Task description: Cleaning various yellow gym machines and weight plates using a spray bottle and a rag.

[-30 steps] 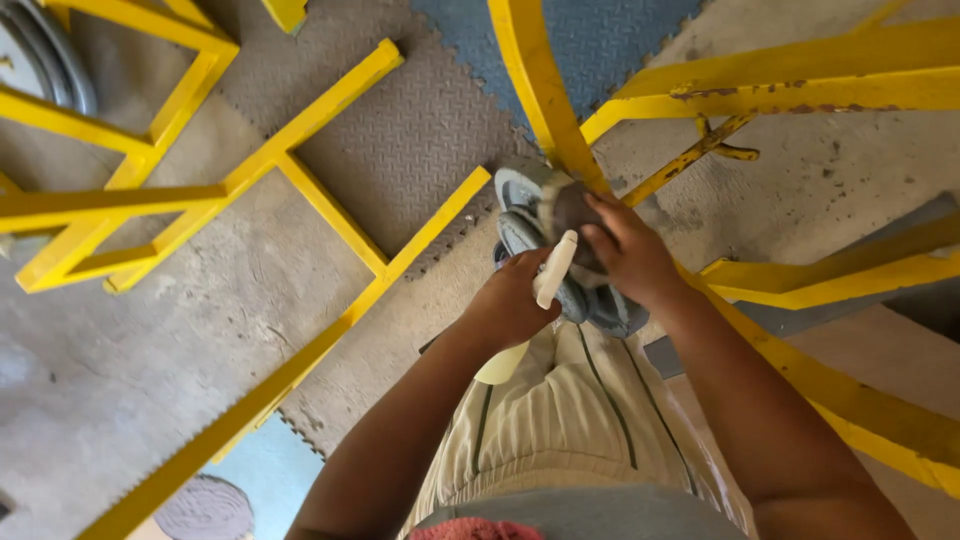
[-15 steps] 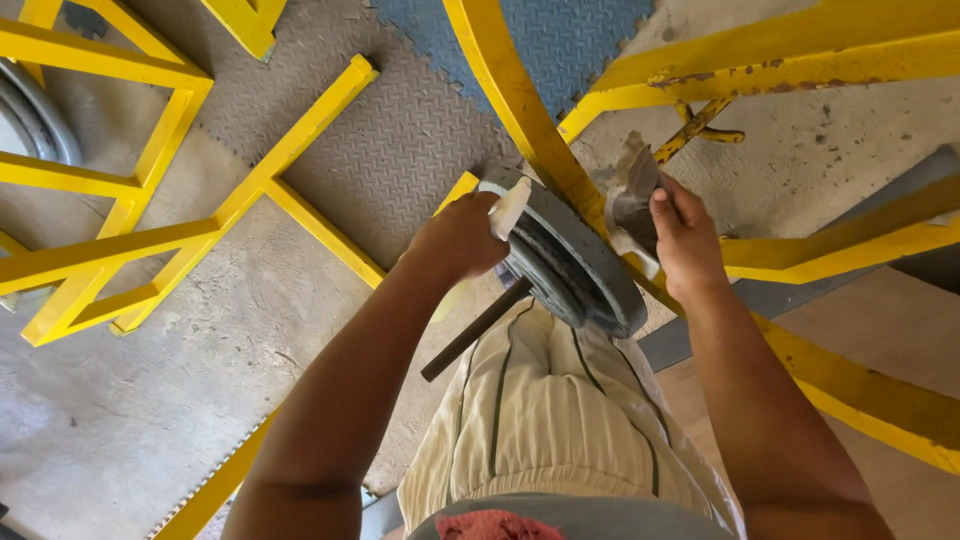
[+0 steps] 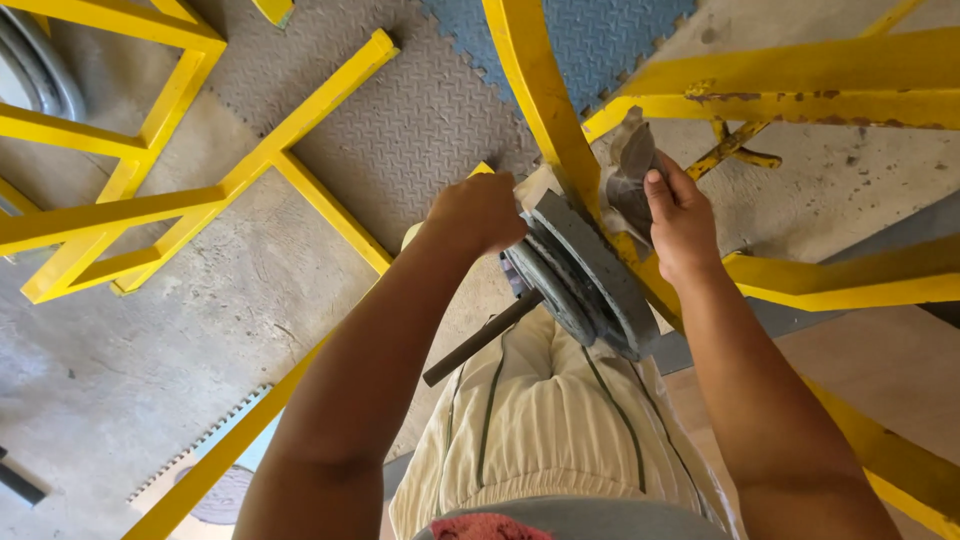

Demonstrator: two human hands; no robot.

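The left hand (image 3: 478,212) hides whatever it grips; only a pale sliver shows beside the knuckles. The grey cloth (image 3: 630,160) is partly covered by the right hand (image 3: 682,222) and the yellow upright (image 3: 540,95). The weight plates (image 3: 585,285) conceal the dark bar's (image 3: 480,340) inner end. A grey ring (image 3: 40,65) is cut off at the top left edge

left hand (image 3: 478,212) fisted, right hand (image 3: 680,215) gripping, arms outstretched
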